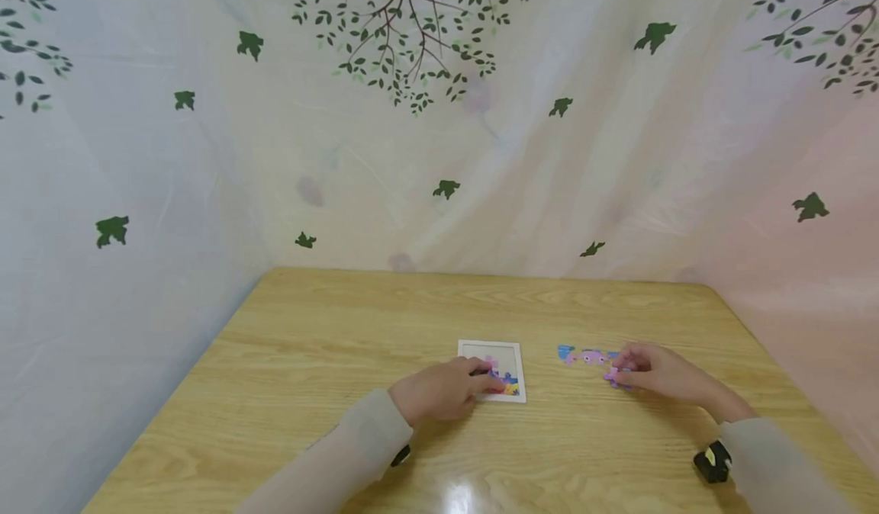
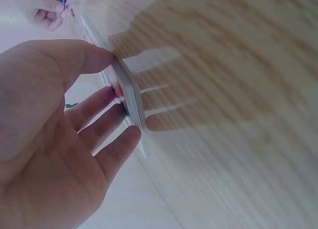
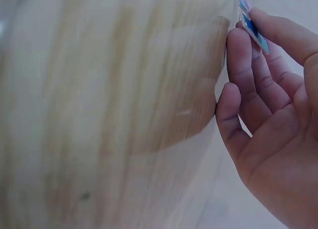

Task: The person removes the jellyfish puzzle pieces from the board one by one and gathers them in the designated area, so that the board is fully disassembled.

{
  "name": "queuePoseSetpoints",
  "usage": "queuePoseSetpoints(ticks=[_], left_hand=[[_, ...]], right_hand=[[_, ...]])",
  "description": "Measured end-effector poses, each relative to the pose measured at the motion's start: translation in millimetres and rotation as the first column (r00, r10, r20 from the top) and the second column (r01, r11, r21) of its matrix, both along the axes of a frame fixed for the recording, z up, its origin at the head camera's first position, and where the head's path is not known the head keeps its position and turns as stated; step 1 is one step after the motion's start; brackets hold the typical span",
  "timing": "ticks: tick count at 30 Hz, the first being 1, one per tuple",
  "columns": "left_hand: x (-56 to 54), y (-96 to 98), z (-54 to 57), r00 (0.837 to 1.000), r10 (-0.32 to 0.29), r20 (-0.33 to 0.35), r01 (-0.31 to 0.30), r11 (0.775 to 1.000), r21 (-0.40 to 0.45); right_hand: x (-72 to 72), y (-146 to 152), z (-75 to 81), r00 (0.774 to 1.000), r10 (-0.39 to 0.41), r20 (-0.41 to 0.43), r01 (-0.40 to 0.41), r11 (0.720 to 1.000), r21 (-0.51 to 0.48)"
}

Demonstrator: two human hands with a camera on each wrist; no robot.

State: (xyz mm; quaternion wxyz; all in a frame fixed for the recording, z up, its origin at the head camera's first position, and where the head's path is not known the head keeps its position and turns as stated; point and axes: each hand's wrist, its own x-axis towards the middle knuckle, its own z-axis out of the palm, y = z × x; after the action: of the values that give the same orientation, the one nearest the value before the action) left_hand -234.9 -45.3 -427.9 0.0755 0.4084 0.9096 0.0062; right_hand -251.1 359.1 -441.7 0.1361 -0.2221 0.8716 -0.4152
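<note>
A small white-rimmed puzzle tray (image 1: 521, 369) lies on the table, with colourful joined pieces (image 1: 511, 387) along its lower part. My left hand (image 1: 445, 388) rests on its left side, fingertips over the pieces. In the left wrist view the thumb and loosely extended fingers touch the tray's edge (image 2: 130, 92). To the right, my right hand (image 1: 662, 377) pinches a jigsaw piece (image 3: 254, 34) between thumb and fingers, its blue and pink face partly showing. That hand's little finger is right at the tabletop.
Loose jigsaw pieces, a blue one (image 1: 565, 352) and a pink one (image 1: 592, 357), lie in a row between tray and right hand. The wooden table (image 1: 330, 323) reaches back to a pale curtain (image 1: 384, 216) printed with leaves.
</note>
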Motion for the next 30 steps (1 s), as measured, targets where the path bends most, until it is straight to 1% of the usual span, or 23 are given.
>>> queuePoseSetpoints(ticks=[5, 10, 15, 22, 24, 30], left_hand=[[1.0, -0.5, 2.6, 0.999, -0.025, -0.025, 0.024, 0.999, -0.026], [2.0, -1.0, 4.1, 0.998, -0.039, -0.039, 0.037, 0.998, -0.047], [2.9, -0.5, 4.7, 0.999, -0.034, -0.031, 0.033, 0.998, -0.053], [3.4, -0.8, 4.6, 0.999, -0.027, -0.018, 0.026, 0.999, -0.044], [3.0, -1.2, 3.9, 0.999, -0.030, -0.015, 0.030, 0.999, -0.034], [2.3, -1.5, 3.7, 0.998, -0.057, -0.037, 0.056, 0.998, -0.018]], right_hand=[[3.6, 10.1, -3.0, 0.999, -0.044, -0.021, 0.045, 0.998, 0.043], [7.3, 10.2, -2.2, 0.999, -0.044, -0.018, 0.045, 0.997, 0.057], [8.0, 8.1, -2.4, 0.999, -0.034, -0.023, 0.035, 0.997, 0.071], [6.0, 8.3, -4.6, 1.000, -0.013, -0.022, 0.015, 0.998, 0.065], [5.7, 8.5, -5.5, 1.000, -0.020, -0.023, 0.021, 0.998, 0.065], [6.3, 9.3, -6.0, 0.998, -0.053, -0.026, 0.055, 0.996, 0.075]])
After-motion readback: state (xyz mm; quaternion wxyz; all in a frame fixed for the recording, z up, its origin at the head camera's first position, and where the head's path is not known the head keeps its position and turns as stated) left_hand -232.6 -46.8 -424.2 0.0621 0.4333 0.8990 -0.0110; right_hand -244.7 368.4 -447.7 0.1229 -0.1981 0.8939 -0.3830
